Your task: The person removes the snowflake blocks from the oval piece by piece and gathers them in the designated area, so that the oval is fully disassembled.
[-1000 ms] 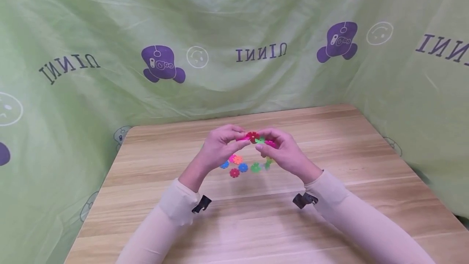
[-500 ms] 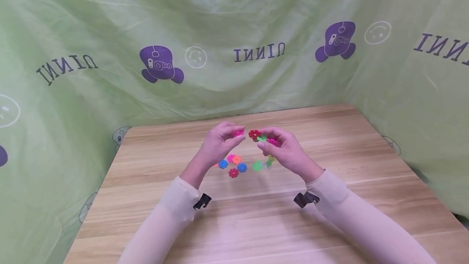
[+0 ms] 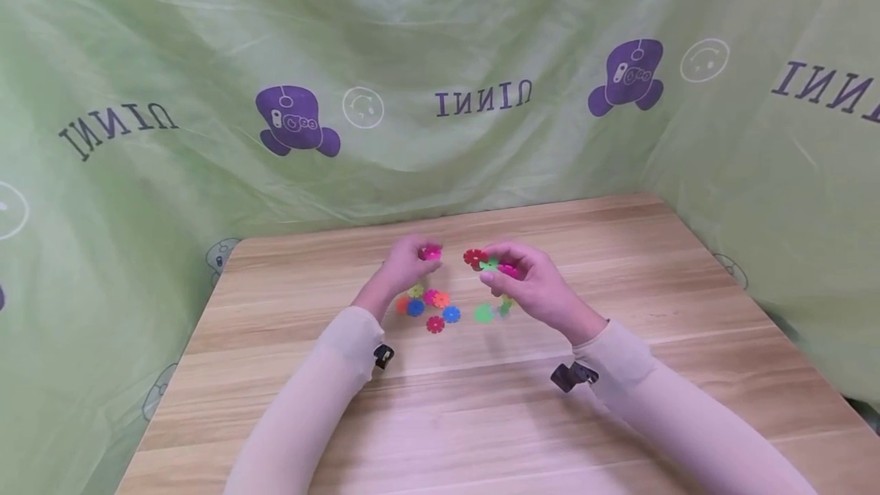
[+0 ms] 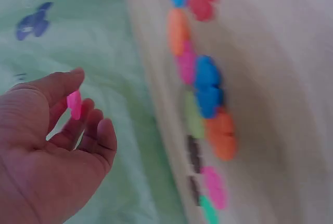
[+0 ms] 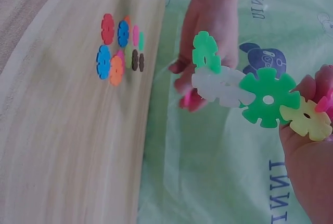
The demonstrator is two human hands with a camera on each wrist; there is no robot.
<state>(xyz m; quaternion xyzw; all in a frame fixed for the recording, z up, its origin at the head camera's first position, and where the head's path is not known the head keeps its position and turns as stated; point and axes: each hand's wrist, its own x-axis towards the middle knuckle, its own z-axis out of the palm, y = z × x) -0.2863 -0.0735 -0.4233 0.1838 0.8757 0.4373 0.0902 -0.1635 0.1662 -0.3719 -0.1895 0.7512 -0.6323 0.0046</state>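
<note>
My left hand (image 3: 404, 266) pinches a pink snowflake disc (image 3: 431, 253) between thumb and fingers, raised over the table. In the left wrist view that disc (image 4: 74, 104) shows edge-on, with the other fingers loosely bent. My right hand (image 3: 543, 285) grips a chain of interlocked snowflake discs. A red disc (image 3: 474, 258) forms the chain's end nearest the left hand, and a green disc (image 3: 490, 264) follows it. The right wrist view shows the chain's other end hanging out: a yellow disc (image 5: 312, 127), a large green disc (image 5: 257, 89), a white disc (image 5: 221, 86) and another green disc (image 5: 204, 52).
Several loose discs lie on the wooden table (image 3: 447, 418) below the hands, among them a blue disc (image 3: 451, 315), a red disc (image 3: 435, 325) and an orange disc (image 3: 442, 299). A green printed curtain (image 3: 440, 166) hangs behind the table and at both sides.
The pink disc was close against the red one, hands together. My left hand has drawn away leftward with the pink disc, uncovering loose discs. The right hand and chain stay nearly in place.
</note>
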